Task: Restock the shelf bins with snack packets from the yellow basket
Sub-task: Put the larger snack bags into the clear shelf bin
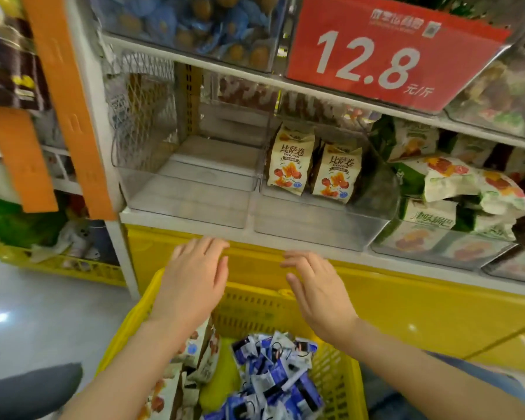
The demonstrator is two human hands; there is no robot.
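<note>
A white shelf [152,219] is seen across the upper half of the view, and a yellow basket [255,313] is set just in front of it at 6 o'clock.

Three clear bins are lined up on the shelf. Nothing is held in the left bin [188,192], at 11 o'clock from the hands. Two cream packets [288,159] are stood upright side by side at the back of the middle bin [309,225], at 12 o'clock; its front half is bare. The right bin [437,234], at 2 o'clock, is piled with green-and-white packets [455,180].

Both hands are held flat and released over the basket's far rim, just short of the shelf edge, with nothing grasped. The left hand [194,277] and the right hand [315,286] are spread near each other, fingers pointed to 12 o'clock.

The stock is found behind the hands, at 6 o'clock, down in the basket. Cream packets of the same print [206,353] are stacked under the left forearm, so the left hand is judged nearer to them; their long axis cannot be told through the blur. A loose heap of blue-and-white packets [279,374] is lain between the forearms, at 5 o'clock.
</note>
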